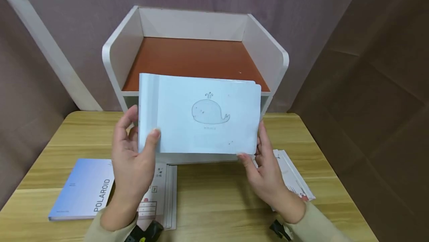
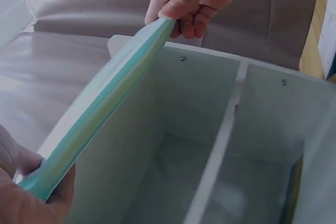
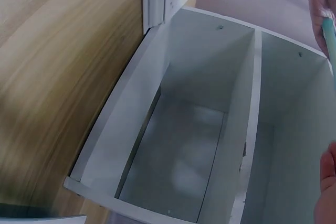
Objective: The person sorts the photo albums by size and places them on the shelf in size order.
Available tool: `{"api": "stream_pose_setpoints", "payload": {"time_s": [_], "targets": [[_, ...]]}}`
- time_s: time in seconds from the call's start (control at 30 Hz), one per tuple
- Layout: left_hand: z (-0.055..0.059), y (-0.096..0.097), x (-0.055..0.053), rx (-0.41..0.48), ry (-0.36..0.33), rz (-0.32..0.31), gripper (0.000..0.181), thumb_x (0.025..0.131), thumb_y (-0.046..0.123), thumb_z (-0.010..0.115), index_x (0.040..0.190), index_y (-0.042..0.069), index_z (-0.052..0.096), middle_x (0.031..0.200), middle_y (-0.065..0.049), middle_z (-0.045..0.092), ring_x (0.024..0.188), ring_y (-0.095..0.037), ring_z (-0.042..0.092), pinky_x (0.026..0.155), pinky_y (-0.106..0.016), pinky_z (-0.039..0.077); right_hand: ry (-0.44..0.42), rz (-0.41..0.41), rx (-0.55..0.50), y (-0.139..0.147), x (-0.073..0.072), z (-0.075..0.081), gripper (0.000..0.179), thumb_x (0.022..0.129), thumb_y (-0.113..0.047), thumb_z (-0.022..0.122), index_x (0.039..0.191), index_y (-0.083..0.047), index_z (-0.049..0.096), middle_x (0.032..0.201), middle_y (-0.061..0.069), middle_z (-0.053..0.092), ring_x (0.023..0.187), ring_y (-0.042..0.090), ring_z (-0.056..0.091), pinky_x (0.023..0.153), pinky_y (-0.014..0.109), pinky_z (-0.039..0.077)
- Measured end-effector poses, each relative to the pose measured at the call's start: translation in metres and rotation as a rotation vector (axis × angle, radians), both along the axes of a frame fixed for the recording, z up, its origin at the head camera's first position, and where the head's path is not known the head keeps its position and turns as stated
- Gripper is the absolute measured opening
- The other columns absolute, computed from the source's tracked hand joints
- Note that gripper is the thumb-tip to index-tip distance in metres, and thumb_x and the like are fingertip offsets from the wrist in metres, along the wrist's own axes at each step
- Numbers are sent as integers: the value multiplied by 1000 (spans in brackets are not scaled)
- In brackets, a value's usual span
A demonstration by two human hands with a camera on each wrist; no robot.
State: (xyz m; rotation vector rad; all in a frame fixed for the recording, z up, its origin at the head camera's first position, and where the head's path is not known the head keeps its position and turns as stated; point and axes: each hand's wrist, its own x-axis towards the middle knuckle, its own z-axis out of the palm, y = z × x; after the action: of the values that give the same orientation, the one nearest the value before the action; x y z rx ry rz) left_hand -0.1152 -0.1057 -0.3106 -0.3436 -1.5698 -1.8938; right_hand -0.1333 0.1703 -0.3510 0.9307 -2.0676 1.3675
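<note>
A pale landscape-format notebook (image 1: pixel 174 115) with a small line drawing of a whale is held up in front of the shelf. My left hand (image 1: pixel 134 164) grips its left end, thumb on the face and fingers behind. At the lower right corner, my right hand (image 1: pixel 266 171) pinches it, with the thumb at the bottom edge. Seen edge-on in the left wrist view, the notebook (image 2: pixel 105 98) shows a teal edge and slants between both hands. Only a sliver of the notebook (image 3: pixel 329 38) enters the right wrist view.
Behind stands a white shelf unit (image 1: pixel 264 48) with a brown top board (image 1: pixel 191 56); a divider (image 2: pixel 220 150) splits its lower space. On the wooden table (image 1: pixel 211 197) lie a blue POLAROID book (image 1: pixel 80 190), stacked booklets (image 1: pixel 169 197) near the left forearm, and more booklets (image 1: pixel 293 173) at right.
</note>
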Motion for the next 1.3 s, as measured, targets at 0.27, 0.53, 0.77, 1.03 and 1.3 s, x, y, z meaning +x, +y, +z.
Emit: {"api": "stream_pose_setpoints", "payload": {"time_s": [0.27, 0.53, 0.77, 1.03, 1.3], "targets": [[21, -4, 8, -401, 0, 38, 99, 75, -11, 77, 154, 14, 23, 145, -5, 25, 123, -20, 39, 93, -20, 45, 0, 11, -187, -3, -1, 20, 77, 87, 19, 56, 152, 1, 19, 138, 26, 44, 110, 18, 57, 80, 17, 50], [36, -10, 1, -610, 22, 91, 101, 76, 1, 80, 155, 9, 17, 151, -8, 24, 126, -20, 34, 100, -19, 37, -124, -7, -317, -6, -6, 51, 67, 89, 19, 53, 149, 1, 29, 128, 20, 52, 101, 19, 62, 83, 23, 52], [43, -11, -17, -659, 60, 305, 75, 78, 16, 82, 142, 0, 45, 142, -13, 44, 129, -22, 40, 104, -42, 39, -205, -28, -378, -7, -21, 79, 56, 91, 6, 61, 143, 4, 40, 114, 21, 58, 86, 19, 65, 82, 26, 54], [50, -11, -38, -773, 112, 410, 57, 87, 23, 74, 132, -5, 53, 136, -19, 52, 129, -30, 44, 106, -45, 36, -353, -29, -472, -12, -50, 93, 51, 89, -5, 69, 135, 4, 50, 98, 20, 61, 78, 21, 67, 82, 31, 55], [63, -8, -52, -850, 50, 475, 48, 88, 25, 73, 124, -4, 60, 131, -19, 57, 114, -37, 52, 95, -47, 41, -316, -251, -269, -20, -53, 107, 52, 90, -22, 70, 135, -2, 53, 72, 15, 67, 57, 20, 66, 65, 30, 58]]}}
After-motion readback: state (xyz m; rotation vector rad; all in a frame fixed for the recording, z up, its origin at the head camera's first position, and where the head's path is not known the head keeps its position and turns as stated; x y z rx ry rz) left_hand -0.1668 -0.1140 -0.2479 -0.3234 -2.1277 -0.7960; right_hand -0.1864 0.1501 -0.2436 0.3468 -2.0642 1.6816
